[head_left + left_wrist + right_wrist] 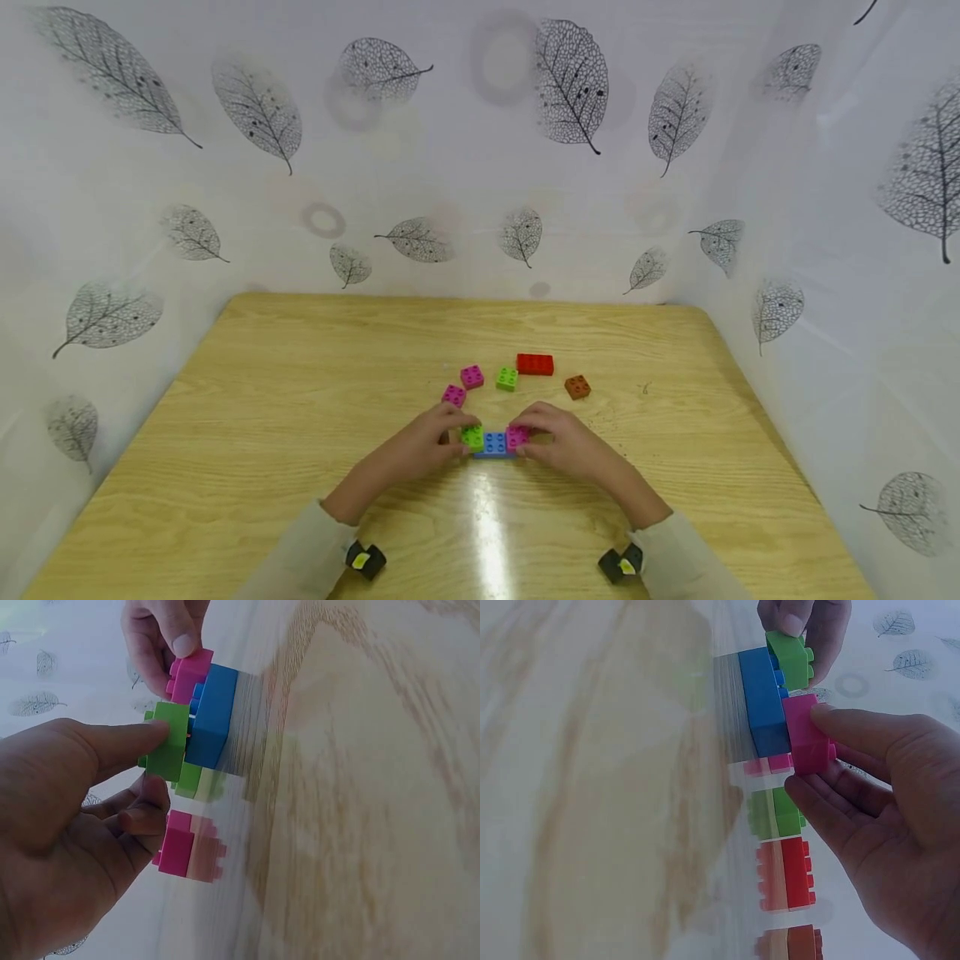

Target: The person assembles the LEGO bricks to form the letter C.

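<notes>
A long blue toy building brick [495,444] lies on the table with its studs up, and bare studs show in its middle. At its left end my left hand [433,440] pinches a light green brick [472,439] between thumb and fingers. My right hand [562,440] pinches a pink brick [517,439] at the opposite end. In the left wrist view the green brick [169,742] sits slightly askew over the blue brick [212,720] and juts past its end. The pink brick [808,733] overhangs the other end in the right wrist view.
Beyond the hands lie two pink bricks, one farther [472,377] and one nearer [453,395], a second green brick [507,379], a long red brick [535,365] and an orange-brown brick [577,387]. A leaf-patterned curtain [465,167] surrounds the wooden table [300,375] at back and sides.
</notes>
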`<state>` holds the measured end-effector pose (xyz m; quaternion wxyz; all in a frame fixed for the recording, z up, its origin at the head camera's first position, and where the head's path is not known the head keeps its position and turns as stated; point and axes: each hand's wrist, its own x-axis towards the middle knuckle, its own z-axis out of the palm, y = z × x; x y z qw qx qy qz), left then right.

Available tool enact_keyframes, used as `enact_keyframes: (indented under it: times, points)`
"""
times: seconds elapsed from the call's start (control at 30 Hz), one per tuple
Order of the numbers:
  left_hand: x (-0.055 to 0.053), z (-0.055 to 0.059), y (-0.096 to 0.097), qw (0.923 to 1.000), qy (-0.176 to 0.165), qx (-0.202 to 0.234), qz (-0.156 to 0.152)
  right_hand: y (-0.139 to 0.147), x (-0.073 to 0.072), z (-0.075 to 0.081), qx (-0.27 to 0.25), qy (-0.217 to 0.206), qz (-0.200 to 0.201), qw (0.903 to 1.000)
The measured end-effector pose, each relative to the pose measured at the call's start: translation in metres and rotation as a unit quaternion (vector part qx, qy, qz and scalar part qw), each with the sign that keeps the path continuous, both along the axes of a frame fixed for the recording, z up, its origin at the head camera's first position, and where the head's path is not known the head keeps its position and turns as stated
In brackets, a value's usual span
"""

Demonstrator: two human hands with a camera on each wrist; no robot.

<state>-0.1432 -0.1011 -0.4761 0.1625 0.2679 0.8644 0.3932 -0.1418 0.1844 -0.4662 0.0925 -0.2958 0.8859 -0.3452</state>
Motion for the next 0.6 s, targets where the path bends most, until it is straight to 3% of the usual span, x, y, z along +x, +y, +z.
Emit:
enact_keyframes:
  times: [0.6]
  points:
    - [0.007,0.003,0.011,0.9988,0.026,-0.019,0.038,-0.001,0.000,-0.001,-0.005,-0.008,-0.002,1.0000]
